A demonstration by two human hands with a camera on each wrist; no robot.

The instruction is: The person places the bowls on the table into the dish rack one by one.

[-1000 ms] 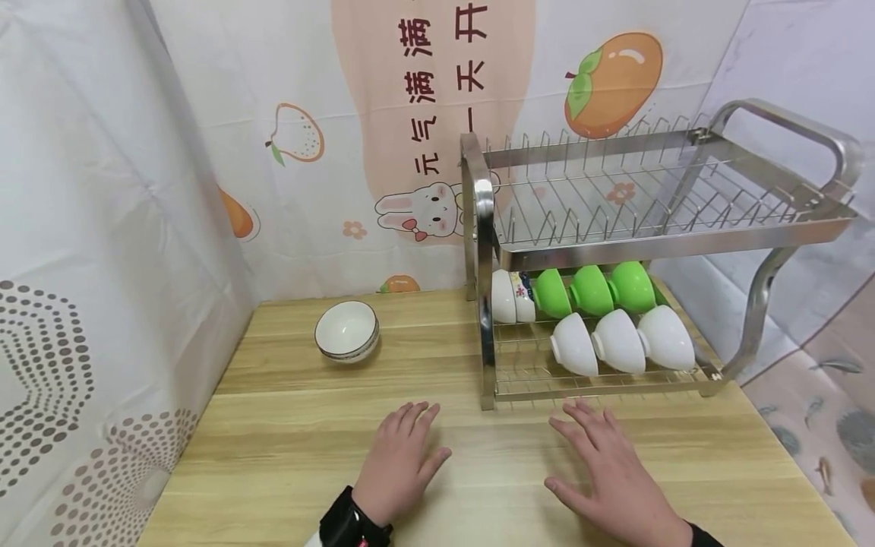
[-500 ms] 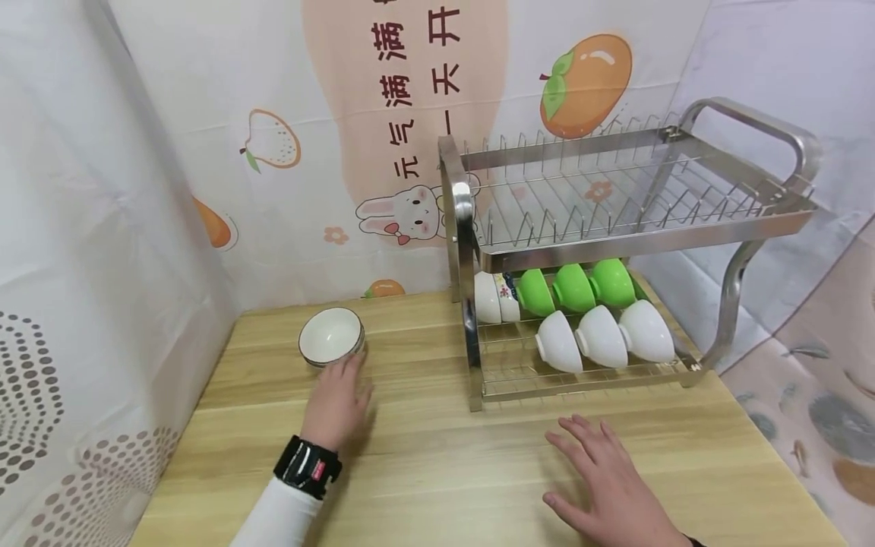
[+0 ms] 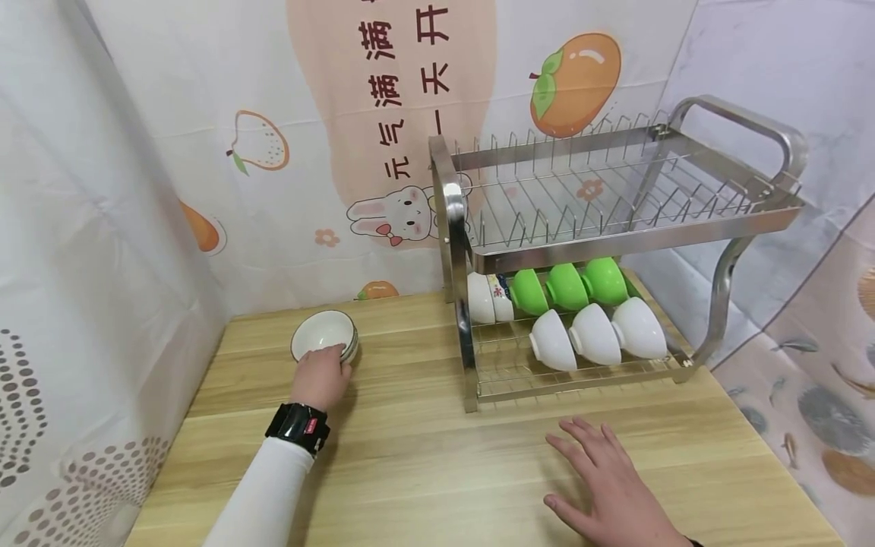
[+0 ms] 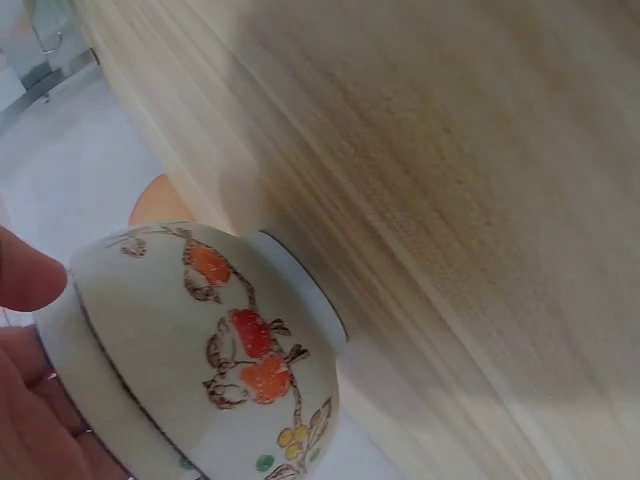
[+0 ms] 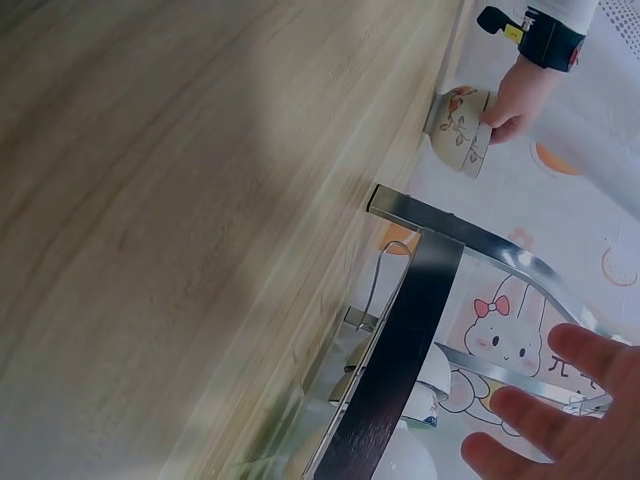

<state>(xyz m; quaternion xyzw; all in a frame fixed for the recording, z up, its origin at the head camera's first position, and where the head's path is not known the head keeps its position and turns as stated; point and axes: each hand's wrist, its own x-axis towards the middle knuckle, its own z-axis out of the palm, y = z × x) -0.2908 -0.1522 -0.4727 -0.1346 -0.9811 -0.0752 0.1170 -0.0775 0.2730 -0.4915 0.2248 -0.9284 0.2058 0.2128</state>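
Note:
Two nested bowls, white inside with dark rims, stand upright on the table's left; the top bowl (image 3: 321,327) shows its inside. Close up in the left wrist view, the lower bowl (image 4: 200,310) has orange and red fruit painted on its outer wall. My left hand (image 3: 320,377) pinches the near rim, its thumb on the outside; whether it holds one bowl or both I cannot tell. Palm down over the table in front of the rack, my right hand (image 3: 608,486) holds nothing, its fingers spread.
A two-tier steel dish rack (image 3: 636,243) stands on the right. On its lower tier are green bowls (image 3: 566,287), white bowls (image 3: 595,334) and a flower-patterned bowl (image 3: 502,300), tipped on their sides. A printed curtain (image 3: 383,152) hangs behind the wooden table (image 3: 424,456).
My left hand has moved forward and left from the table's middle to the stacked bowls and taken hold of the rim. The right hand stays nearly in place; the head view has shifted slightly.

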